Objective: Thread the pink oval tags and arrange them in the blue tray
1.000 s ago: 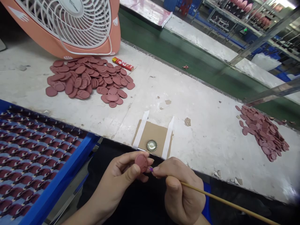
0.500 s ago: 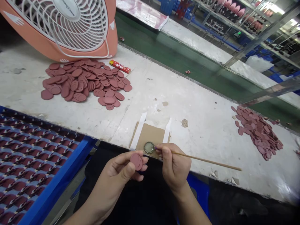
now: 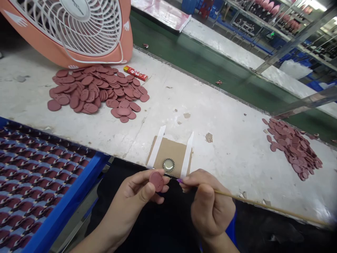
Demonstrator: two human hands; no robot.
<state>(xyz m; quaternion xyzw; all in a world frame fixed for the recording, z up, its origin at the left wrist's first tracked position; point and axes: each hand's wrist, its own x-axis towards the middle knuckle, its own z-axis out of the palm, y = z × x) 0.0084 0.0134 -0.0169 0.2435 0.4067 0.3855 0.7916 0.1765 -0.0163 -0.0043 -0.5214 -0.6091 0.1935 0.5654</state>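
Note:
Between thumb and fingers, my left hand pinches a reddish oval disc with small marks near its lower edge. My right hand is closed on a thin wooden stick with a purple tip pointing left. That tip is apart from the disc, just off the table's front edge. A crimped metal bottle cap lies hollow side up on a cardboard piece held by two white tape strips. The cap is just beyond both hands.
A large pile of similar discs lies below an orange fan, beside a small red and yellow box. Another pile is at the right. A blue-rimmed tray of patterned pieces stands left. Beyond the table runs a green belt.
My right hand has drawn the stick's tip away from the bottle cap, moving right and toward me. The left hand still holds the disc, almost in the same place.

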